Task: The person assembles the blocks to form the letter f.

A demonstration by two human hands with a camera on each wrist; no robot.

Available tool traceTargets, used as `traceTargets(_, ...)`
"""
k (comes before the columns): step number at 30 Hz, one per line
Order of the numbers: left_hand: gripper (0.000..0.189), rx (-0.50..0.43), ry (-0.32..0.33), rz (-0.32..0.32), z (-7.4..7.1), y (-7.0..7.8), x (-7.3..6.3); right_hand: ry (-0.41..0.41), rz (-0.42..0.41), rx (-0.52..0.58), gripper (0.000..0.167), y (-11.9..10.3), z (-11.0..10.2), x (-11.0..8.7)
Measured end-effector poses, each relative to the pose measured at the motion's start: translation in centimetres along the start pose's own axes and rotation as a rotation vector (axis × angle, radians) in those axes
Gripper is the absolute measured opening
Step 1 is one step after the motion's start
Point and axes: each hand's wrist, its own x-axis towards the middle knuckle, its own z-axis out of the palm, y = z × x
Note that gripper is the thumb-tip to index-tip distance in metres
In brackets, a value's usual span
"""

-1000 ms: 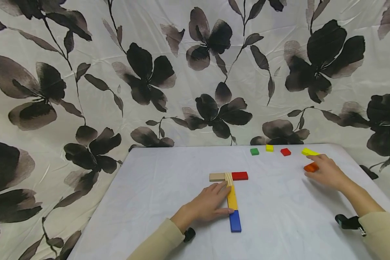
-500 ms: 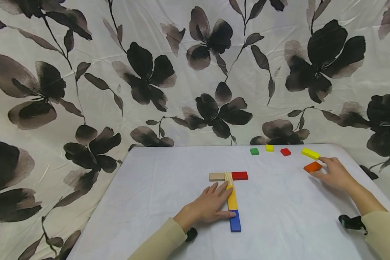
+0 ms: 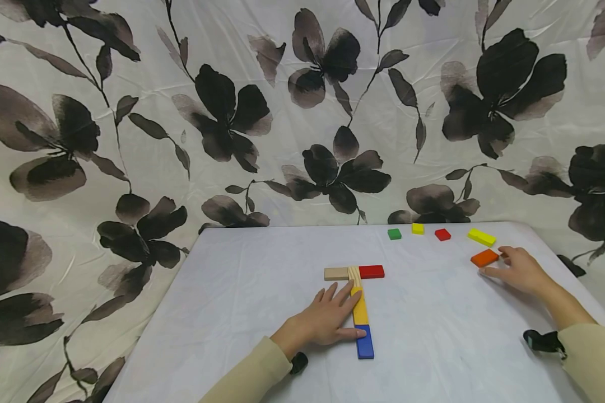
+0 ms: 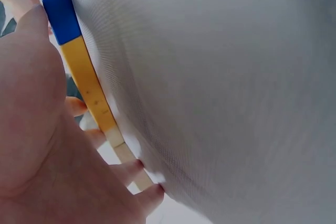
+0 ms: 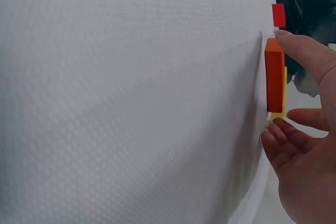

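In the head view, a blue block (image 3: 365, 348), a yellow block (image 3: 360, 310) and a plain wood-coloured piece (image 3: 354, 274) lie end to end in a column. A beige block (image 3: 336, 273) and a red block (image 3: 371, 272) flank its far end. My left hand (image 3: 325, 316) rests along the column, fingers spread, thumb on the blue block. At the right, my right hand (image 3: 524, 271) is beside an orange block (image 3: 485, 258). Its thumb (image 5: 304, 51) and fingers stand at the block's two ends, fingertips close to it but not gripping.
A long yellow block (image 3: 481, 237) lies just behind the orange one. Small red (image 3: 442, 234), yellow (image 3: 417, 228) and green blocks (image 3: 394, 234) line the table's far edge. A white cloth covers the table (image 3: 262, 257); behind hangs a flower-patterned cloth (image 3: 282, 129).
My right hand has drawn back from over the orange block, its fingers leaving the long yellow block uncovered. My left thumb has slid slightly nearer onto the blue block.
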Motion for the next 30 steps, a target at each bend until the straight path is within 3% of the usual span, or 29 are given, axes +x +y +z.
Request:
traceTargets(9,0.093,0.015,-0.011,-0.001,-0.01,0.07,-0.05,-0.009,0.040,0.024,0.093,-0.21,-0.02,0.02)
traceTargets(19,0.092,0.021,-0.038,0.000,-0.36,0.27,-0.28,0.044,0.018,0.031,0.081,-0.18,0.34,0.28)
traceTargets(30,0.093,0.020,-0.054,-0.008,-0.36,0.26,0.01,0.043,0.087,0.085,0.080,-0.12,0.51,0.63)
